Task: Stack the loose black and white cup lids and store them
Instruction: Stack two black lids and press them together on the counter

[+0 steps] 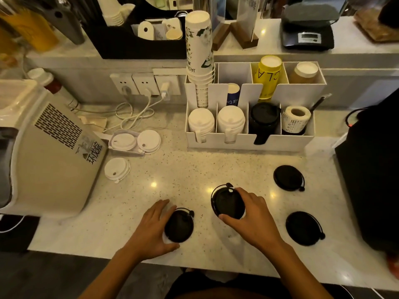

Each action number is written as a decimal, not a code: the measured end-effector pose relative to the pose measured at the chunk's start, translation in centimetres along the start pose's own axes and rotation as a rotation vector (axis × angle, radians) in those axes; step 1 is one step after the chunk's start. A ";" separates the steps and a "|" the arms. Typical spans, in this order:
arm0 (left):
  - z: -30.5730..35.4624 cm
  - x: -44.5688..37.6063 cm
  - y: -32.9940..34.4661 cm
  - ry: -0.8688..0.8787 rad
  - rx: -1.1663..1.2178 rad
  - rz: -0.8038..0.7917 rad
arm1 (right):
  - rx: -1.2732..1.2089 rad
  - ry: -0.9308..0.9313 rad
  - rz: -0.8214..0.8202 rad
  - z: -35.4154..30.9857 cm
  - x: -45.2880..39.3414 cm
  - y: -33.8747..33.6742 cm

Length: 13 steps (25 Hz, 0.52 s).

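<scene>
counter (183,173): pale speckled stone, carries everything below
machine (49,147): big beige box, far left of the organizer, vent grille facing it
organizer (248,143): white divided box at back of counter; front slots hold two white lid stacks, one black lid stack (264,117), a label roll
cup stack (199,55): tall flowered paper cups, organizer's back-left slot
white lids (135,141): two side by side left of the organizer, one in a small tray; a third (116,169) just in front of them, near the machine
black lids loose: one (288,177) in front of the organizer's right end, one (303,228) nearer the counter edge, both flat, tether plugs out
right hand (254,216): fingers curled round a black lid (227,205), tilted, well in front of the organizer
left hand (151,229): half open, thumb and fingers cupping the rim of another black lid (179,226), just left of the right-hand one
path to organizer: clear counter
</scene>
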State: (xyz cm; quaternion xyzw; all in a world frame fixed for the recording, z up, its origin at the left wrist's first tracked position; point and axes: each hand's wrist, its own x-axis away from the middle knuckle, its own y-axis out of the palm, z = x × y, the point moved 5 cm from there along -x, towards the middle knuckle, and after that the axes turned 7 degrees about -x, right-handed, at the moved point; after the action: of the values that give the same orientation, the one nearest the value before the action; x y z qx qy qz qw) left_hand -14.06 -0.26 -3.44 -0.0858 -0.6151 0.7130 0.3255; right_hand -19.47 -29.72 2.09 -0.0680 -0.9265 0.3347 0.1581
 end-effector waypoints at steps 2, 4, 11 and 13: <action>0.3 -0.2 0.2 0.006 0.014 0.021 | 0.000 0.014 0.009 0.3 0.2 -0.1; 0.8 -0.3 0.3 -0.013 0.023 0.048 | 0.000 0.029 0.019 0.5 0.4 -0.2; 4.2 -0.8 1.4 -0.264 0.058 0.160 | -0.029 0.078 0.054 0.6 0.5 -0.3; 5.3 -1.2 1.7 -0.310 0.081 0.177 | -0.042 0.080 0.068 0.5 0.5 -0.5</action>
State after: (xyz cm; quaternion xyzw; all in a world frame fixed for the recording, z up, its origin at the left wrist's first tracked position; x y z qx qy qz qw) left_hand -16.53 -5.33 -4.19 -0.0158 -0.6188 0.7676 0.1660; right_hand -20.13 -30.31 2.14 -0.1159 -0.9233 0.3174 0.1824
